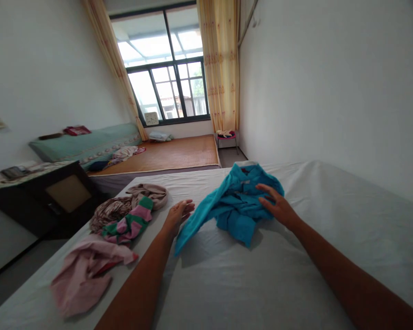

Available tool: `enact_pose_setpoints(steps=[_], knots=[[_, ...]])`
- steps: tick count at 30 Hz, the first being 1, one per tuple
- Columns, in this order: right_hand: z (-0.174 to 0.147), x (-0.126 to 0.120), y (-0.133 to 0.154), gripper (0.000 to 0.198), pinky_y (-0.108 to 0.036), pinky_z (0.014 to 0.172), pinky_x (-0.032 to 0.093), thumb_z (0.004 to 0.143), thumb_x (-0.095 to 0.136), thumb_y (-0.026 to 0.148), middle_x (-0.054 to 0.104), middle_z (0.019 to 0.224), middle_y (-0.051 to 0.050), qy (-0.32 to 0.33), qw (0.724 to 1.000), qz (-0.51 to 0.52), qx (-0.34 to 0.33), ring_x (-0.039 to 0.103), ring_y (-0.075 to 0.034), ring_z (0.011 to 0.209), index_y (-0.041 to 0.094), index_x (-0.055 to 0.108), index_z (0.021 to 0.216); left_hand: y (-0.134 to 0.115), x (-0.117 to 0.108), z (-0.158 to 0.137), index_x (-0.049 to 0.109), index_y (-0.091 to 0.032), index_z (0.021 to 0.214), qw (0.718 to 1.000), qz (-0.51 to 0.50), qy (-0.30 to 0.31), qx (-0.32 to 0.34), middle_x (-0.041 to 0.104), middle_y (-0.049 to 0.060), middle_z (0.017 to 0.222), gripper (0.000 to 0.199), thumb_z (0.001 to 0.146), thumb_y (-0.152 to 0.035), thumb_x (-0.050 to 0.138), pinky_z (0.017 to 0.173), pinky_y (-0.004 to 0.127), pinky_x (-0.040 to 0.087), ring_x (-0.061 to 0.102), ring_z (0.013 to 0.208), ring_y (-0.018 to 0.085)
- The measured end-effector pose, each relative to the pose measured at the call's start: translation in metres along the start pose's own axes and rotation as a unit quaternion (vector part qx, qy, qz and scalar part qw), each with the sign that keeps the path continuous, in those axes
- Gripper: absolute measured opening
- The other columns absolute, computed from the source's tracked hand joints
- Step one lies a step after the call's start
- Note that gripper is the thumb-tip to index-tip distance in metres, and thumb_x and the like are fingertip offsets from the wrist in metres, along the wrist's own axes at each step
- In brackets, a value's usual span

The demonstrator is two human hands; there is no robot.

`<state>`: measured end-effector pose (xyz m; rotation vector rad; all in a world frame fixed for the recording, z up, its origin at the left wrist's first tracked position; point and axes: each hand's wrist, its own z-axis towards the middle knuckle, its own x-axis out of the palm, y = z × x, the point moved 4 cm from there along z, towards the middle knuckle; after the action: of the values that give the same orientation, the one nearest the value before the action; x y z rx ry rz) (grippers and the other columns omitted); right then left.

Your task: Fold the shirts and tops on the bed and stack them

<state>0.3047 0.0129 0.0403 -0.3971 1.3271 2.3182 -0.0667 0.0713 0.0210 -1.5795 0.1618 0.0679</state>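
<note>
A bright blue collared shirt lies rumpled on the white sheet, its collar at the far end. One of its sleeves stretches toward me on the left. Beside that sleeve is my left hand, open, fingers slightly bent and pointing right. My right hand is open over the shirt's right side, fingers spread; whether they touch the cloth I cannot tell. To the left lie a pink garment, a green and pink striped garment, a brown striped garment and a beige one.
A dark cabinet stands left of the bed. Beyond is a second bed with a brown mat and a few clothes. A small pink stool stands near the yellow curtain. A white wall runs along the right.
</note>
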Motion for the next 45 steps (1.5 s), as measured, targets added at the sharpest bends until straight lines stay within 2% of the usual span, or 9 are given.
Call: enact_pose_setpoints(steps=[3,8,13,19,24,28,32,36,45], knots=[[-0.018,0.027,0.011,0.036,-0.044,0.099,0.044,0.087,0.056,0.048,0.065,0.119,-0.009,0.062,0.989,-0.119,-0.058,0.057,-0.027,0.115,0.024,0.063,0.114,0.006,0.003,-0.007,0.056,-0.017,0.126,0.998,0.028,0.047,0.002,0.064,0.014,0.125,0.065,0.087,-0.065,0.037,0.09,0.038,0.048,0.062,0.113,0.024],[-0.026,0.036,0.004,0.038,-0.045,0.093,0.045,0.088,0.053,0.033,0.065,0.124,-0.008,0.07,0.961,-0.258,-0.069,0.056,-0.028,0.115,0.024,0.061,0.123,-0.004,0.048,-0.034,0.051,-0.021,0.132,0.951,0.204,0.174,0.152,0.058,0.012,0.134,0.062,0.081,-0.057,0.056,0.098,0.037,0.044,0.055,0.119,0.025],[-0.017,0.01,-0.019,0.032,-0.043,0.093,0.046,0.091,0.047,0.03,0.069,0.115,-0.004,0.062,0.957,-0.278,-0.051,0.058,-0.026,0.109,0.03,0.068,0.115,-0.003,0.069,-0.041,0.066,-0.023,0.103,0.885,0.394,0.125,0.215,0.069,0.006,0.107,0.03,0.075,-0.03,0.063,0.094,0.035,0.043,0.06,0.105,0.025],[-0.008,-0.029,-0.043,0.038,-0.04,0.089,0.049,0.091,0.042,0.026,0.07,0.111,-0.004,-0.081,0.952,-0.296,-0.004,0.06,-0.024,0.104,0.03,0.067,0.119,-0.012,0.024,-0.013,0.062,-0.016,0.076,0.993,0.092,0.032,0.065,0.06,-0.002,0.061,0.03,0.075,-0.045,0.056,0.052,0.024,0.043,0.054,0.054,0.013],[-0.007,-0.036,-0.043,0.04,-0.037,0.078,0.052,0.092,0.04,0.027,0.071,0.104,-0.005,-0.137,0.939,-0.315,0.026,0.064,-0.024,0.087,0.027,0.062,0.125,-0.002,0.015,-0.01,0.056,-0.016,0.067,0.994,-0.109,-0.017,-0.019,0.056,-0.002,0.051,0.037,0.061,-0.05,0.069,0.045,0.021,0.039,0.054,0.048,0.012],[-0.015,-0.037,-0.014,0.039,-0.037,0.086,0.049,0.092,0.038,0.023,0.068,0.114,-0.007,-0.209,0.93,-0.301,-0.029,0.061,-0.023,0.097,0.022,0.057,0.127,0.003,0.01,-0.01,0.058,-0.015,0.067,0.991,-0.11,-0.066,-0.022,0.058,-0.001,0.051,0.036,0.061,-0.047,0.071,0.042,0.02,0.039,0.057,0.049,0.013],[-0.025,0.002,0.015,0.032,-0.031,0.084,0.049,0.095,0.044,0.038,0.069,0.111,-0.005,-0.029,0.945,-0.308,-0.104,0.063,-0.021,0.095,0.026,0.062,0.118,0.004,0.008,-0.01,0.061,-0.014,0.071,0.994,-0.089,-0.061,-0.018,0.061,0.001,0.054,0.042,0.061,-0.053,0.073,0.041,0.019,0.039,0.06,0.052,0.014],[-0.029,0.041,0.006,0.035,-0.03,0.069,0.047,0.091,0.052,0.043,0.068,0.113,-0.007,0.136,0.906,-0.4,-0.022,0.065,-0.024,0.093,0.027,0.061,0.12,0.003,0.007,-0.011,0.06,-0.014,0.069,0.993,-0.097,-0.069,-0.002,0.059,-0.001,0.052,0.048,0.059,-0.059,0.074,0.039,0.019,0.039,0.057,0.048,0.012],[-0.023,0.031,-0.018,0.024,-0.027,0.064,0.039,0.088,0.051,0.035,0.072,0.1,-0.005,0.157,0.903,-0.398,0.041,0.066,-0.021,0.085,0.023,0.066,0.103,0.011,-0.003,-0.001,0.067,-0.015,0.085,0.994,-0.085,-0.062,0.022,0.063,-0.002,0.06,0.051,0.064,-0.062,0.071,0.049,0.02,0.049,0.058,0.053,0.011]])
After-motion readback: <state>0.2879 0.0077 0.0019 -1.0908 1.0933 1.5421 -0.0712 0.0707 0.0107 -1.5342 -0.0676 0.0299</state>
